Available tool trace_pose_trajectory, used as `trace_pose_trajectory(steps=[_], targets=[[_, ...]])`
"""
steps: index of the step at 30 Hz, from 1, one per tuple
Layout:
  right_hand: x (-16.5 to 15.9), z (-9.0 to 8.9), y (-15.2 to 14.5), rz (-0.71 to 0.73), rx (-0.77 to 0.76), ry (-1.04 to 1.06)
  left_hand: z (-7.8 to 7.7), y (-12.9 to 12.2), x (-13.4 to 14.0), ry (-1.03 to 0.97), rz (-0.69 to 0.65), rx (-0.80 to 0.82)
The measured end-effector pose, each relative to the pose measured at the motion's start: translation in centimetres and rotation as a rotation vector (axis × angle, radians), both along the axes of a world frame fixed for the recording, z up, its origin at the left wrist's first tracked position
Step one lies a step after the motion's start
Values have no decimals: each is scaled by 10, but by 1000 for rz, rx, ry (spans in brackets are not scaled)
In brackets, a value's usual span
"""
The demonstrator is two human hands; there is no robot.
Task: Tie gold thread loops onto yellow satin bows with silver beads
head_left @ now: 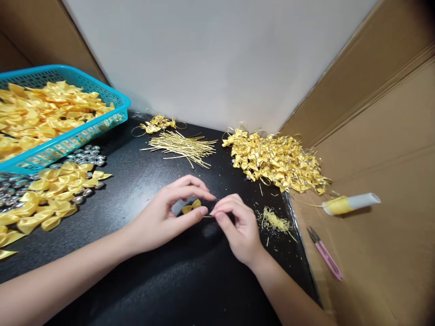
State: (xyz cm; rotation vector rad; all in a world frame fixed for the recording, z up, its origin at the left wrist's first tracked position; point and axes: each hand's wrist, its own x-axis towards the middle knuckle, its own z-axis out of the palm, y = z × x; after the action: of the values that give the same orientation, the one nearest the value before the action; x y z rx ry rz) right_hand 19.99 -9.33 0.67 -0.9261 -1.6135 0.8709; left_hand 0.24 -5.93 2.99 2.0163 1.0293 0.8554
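My left hand (166, 210) is curved over the table, its thumb and fingertips apart. Through that gap a small yellow ribbon bow (192, 207) shows; the hand partly hides it, and whether a finger touches it is unclear. Just to the right, my right hand (236, 222) has thumb and forefinger pinched together on a thin gold cord (208, 216). A short length of this cord runs left to beneath my left thumb. The tips of both hands are almost touching.
A blue basket (118, 102) of yellow bows stands left, with loose bows (50, 194) and silver beads (90, 155) before it. Cut gold cords (183, 147) lie behind my hands. Beaded bows (275, 158), cord scraps (275, 220), pink snips (324, 253) and a spool (351, 203) are right.
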Motion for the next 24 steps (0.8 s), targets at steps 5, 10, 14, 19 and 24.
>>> trace_pose_trajectory(steps=[5, 10, 14, 19, 24], targets=[[9, 9, -1, 11, -55, 266, -25, 3, -23, 416, 107, 16], [8, 17, -4, 122, -88, 454, -40, 0, -23, 457, 66, 20], [9, 25, -7, 169, -155, 522, -37, 2, -17, 392, 83, -49], [12, 33, -10, 185, -193, 564, -30, 6, -10, 226, 151, -213], [13, 34, -10, 186, -147, 539, -29, 11, 0, -71, 153, -402]])
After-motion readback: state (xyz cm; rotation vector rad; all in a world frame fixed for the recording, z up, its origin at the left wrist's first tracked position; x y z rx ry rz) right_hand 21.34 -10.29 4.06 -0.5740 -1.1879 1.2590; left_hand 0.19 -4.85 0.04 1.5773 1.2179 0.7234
